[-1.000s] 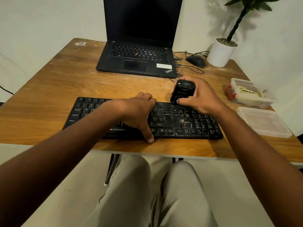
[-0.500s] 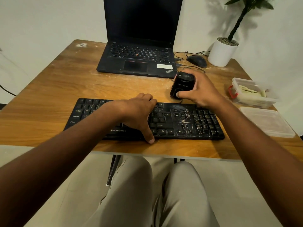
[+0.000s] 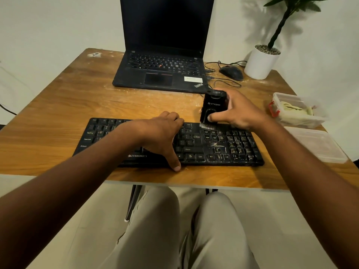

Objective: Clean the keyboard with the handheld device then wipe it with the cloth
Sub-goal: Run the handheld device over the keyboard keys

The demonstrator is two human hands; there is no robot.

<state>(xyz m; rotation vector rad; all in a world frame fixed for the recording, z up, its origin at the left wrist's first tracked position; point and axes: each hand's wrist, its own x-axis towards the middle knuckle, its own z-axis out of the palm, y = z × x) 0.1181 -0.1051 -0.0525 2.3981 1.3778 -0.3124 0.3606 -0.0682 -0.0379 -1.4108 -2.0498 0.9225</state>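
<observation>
1. Fingers of my right hand [image 3: 239,111] are wrapped around the upright black handheld cleaning device [image 3: 213,106], thumb pressed on its front face low down, so that hand is closed on the tool.
2. Its pale brush tip [image 3: 206,125] points down and touches the far edge of the flat black plastic keyboard [image 3: 213,146], just right of the Enter key column.
3. My left hand [image 3: 159,136] lies palm-down on the middle of the keyboard, fingers spread loosely over the keys and thumb hooked over the near edge; it holds nothing and only pins the board to the scratched wooden table [image 3: 58,113].
4. What matters next: the keyboard's long axis runs left to right in front of me, and the dusty, whitish-streaked keys sit on its right part, directly nearer to me than the brush. My right hand is the nearer one, so I judge the stroke should pull toward me across those rows.
5. Brushing looks only partly done, judging by the residue there.
6. For later, the pale yellowish folded cloth [image 3: 291,111] sits in a clear plastic container [image 3: 320,119] to my right, well apart from the keyboard, its lid [image 3: 314,144] lying beside it.
</observation>
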